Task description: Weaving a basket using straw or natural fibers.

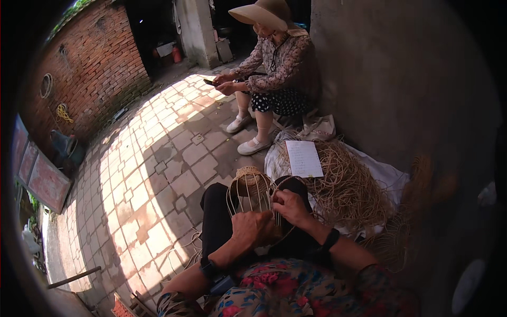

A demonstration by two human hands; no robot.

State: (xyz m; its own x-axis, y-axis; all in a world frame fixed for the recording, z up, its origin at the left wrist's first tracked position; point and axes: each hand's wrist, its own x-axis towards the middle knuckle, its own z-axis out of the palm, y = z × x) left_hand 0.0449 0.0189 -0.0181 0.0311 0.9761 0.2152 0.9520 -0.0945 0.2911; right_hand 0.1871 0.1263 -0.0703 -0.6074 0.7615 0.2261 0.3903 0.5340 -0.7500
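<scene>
Just off center toward six o'clock, between a pair of dark-trousered knees (214, 211), sits a half-woven piece (251, 182) in tan strands. Its tight weave is up at the twelve o'clock end, with bare ribs running down from it. Left hand (256, 227) is at the piece's six o'clock end, fist closed around the ribs as far as I can see (the palm side is hidden). Right hand (289, 205) is at its four o'clock edge, thumb and fingers bunched together on what looks like one strand. Can't make out the exact grip, but neither hand is spread wide. Both wrists have dark bands, and the shirt (274, 282) down at six is a loud floral.

Over between three and four o'clock there's a big tangled heap of loose strands (351, 193) on a white cloth (392, 177), with a written-on sheet of paper (304, 158) lying on its near-center side. Up around half past twelve another person (282, 66) sits in a wide-brimmed hat and polka-dot skirt, holding a small dark object (210, 82) in both hands. Brick wall (100, 58) at ten, yellow coil (64, 112) between nine and ten, and sun-striped paving (182, 156) filling most of nine.
</scene>
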